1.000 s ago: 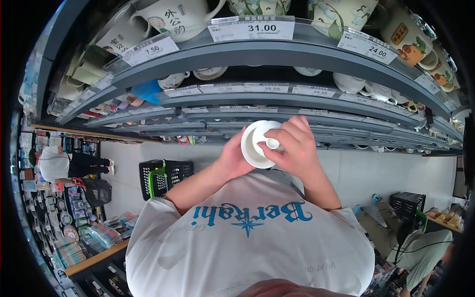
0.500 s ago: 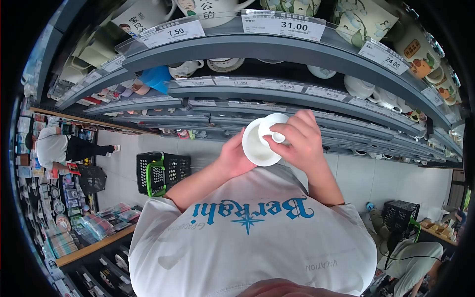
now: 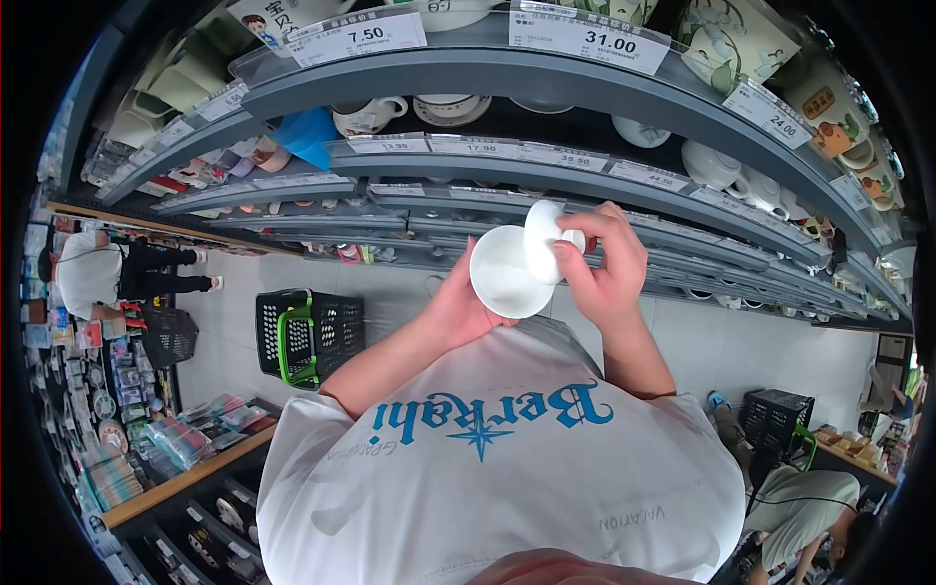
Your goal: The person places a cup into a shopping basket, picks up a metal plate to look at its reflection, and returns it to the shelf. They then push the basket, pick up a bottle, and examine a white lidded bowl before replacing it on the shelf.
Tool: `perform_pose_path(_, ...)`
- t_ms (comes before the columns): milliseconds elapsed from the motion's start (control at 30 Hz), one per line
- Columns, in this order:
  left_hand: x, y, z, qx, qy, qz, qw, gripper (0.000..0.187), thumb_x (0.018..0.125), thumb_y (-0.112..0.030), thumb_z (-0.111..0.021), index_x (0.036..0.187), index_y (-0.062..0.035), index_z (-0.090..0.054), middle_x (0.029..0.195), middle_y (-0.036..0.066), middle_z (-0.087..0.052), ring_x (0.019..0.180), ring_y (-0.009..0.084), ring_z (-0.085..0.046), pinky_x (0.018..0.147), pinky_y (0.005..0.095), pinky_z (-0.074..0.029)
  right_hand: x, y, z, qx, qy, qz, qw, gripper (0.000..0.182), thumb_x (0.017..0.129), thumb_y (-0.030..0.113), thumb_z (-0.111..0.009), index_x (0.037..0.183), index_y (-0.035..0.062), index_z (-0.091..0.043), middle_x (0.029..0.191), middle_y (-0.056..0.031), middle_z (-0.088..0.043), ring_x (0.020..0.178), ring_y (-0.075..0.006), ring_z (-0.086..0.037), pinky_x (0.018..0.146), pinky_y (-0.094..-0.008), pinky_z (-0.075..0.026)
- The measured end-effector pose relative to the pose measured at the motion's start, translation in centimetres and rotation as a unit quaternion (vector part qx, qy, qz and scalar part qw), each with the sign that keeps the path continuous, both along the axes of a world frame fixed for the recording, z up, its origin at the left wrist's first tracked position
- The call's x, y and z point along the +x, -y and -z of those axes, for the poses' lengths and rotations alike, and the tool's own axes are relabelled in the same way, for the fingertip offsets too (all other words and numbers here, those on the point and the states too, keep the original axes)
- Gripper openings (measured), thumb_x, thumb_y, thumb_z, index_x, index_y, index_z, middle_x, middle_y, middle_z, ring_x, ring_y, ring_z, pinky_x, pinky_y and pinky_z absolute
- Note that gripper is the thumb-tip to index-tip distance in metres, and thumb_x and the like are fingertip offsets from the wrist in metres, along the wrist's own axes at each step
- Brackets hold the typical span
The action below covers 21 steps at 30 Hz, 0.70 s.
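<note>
My left hand (image 3: 454, 300) is wrapped around the side of a white tea bowl (image 3: 502, 285), its open mouth turned up toward me. Between thumb and fingers, my right hand (image 3: 612, 265) pinches the small knob of a white lid (image 3: 541, 234). The lid is tilted up on edge at the bowl's right rim, overlapping it in this view, and most of the white inside shows. Both pieces are held in front of my chest, close to the shelves.
Shelves (image 3: 448, 88) of cups and mugs with price tags (image 3: 589, 41) curve across the front. A black basket with a green handle (image 3: 310, 336) stands on the floor at left. One person (image 3: 93, 278) stands far left; another (image 3: 804, 512) bends at lower right, near a second basket (image 3: 775, 417).
My right hand has tipped the lid more upright and shifted it right, uncovering more of the bowl's inside. My left hand still holds the bowl.
</note>
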<state>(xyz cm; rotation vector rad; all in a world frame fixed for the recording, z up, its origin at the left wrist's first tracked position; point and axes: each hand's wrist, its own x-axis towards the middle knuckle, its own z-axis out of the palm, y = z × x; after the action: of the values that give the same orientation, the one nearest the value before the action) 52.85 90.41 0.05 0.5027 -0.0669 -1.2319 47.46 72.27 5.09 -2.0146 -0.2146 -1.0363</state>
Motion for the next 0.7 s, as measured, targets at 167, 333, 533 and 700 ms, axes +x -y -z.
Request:
perform_pose_path(167,-0.2,-0.3,0.2,0.001,0.025,-0.001,1.0,0.064,0.093,-0.058,-0.019,0.136,-0.0138,-0.034,0.127,0.007,-0.049,0.107,0.0176,-0.054,0.075,0.0337,-0.05,-0.3,-0.5,-0.5,-0.051,-0.027,-0.069,0.996,0.025,0.064,0.012,-0.076,0.083,0.0064,-0.061,0.064,-0.0033,-0.052,0.056,-0.0183,-0.045,0.058,-0.0306,-0.034)
perform_pose_path(333,-0.6,-0.3,-0.2,-0.022,-0.006,-0.009,1.0,0.063,0.094,-0.057,-0.019,0.137,-0.0132,-0.033,0.131,0.008,-0.045,0.117,0.0204,-0.048,0.089,0.0378,-0.044,-0.2,-1.5,-0.6,-0.089,-0.057,-0.104,0.989,0.027,0.063,0.015,-0.077,0.082,0.0082,-0.06,0.064,-0.0022,-0.052,0.057,-0.019,-0.047,0.063,-0.0315,-0.035)
perform_pose_path(533,-0.9,-0.4,0.4,-0.07,-0.014,-0.005,0.997,0.062,0.094,-0.055,-0.021,0.137,-0.0119,-0.032,0.133,0.009,-0.042,0.123,0.0228,-0.043,0.098,0.0413,-0.038,-0.4,-1.8,-0.7,-0.119,-0.081,-0.117,0.983,0.026,0.062,0.015,-0.078,0.081,0.0083,-0.06,0.065,-0.0025,-0.054,0.059,-0.0198,-0.049,0.064,-0.0318,-0.036)
perform_pose_path(700,-1.0,-0.2,0.7,-0.09,-0.004,-0.003,0.996,0.061,0.094,-0.054,-0.023,0.137,-0.0105,-0.032,0.134,0.009,-0.041,0.125,0.024,-0.04,0.103,0.0424,-0.034,-0.9,-1.9,-0.4,-0.118,-0.088,-0.11,0.983,0.026,0.061,0.016,-0.078,0.08,0.0089,-0.061,0.068,-0.0032,-0.057,0.062,-0.0201,-0.053,0.066,-0.0323,-0.037)
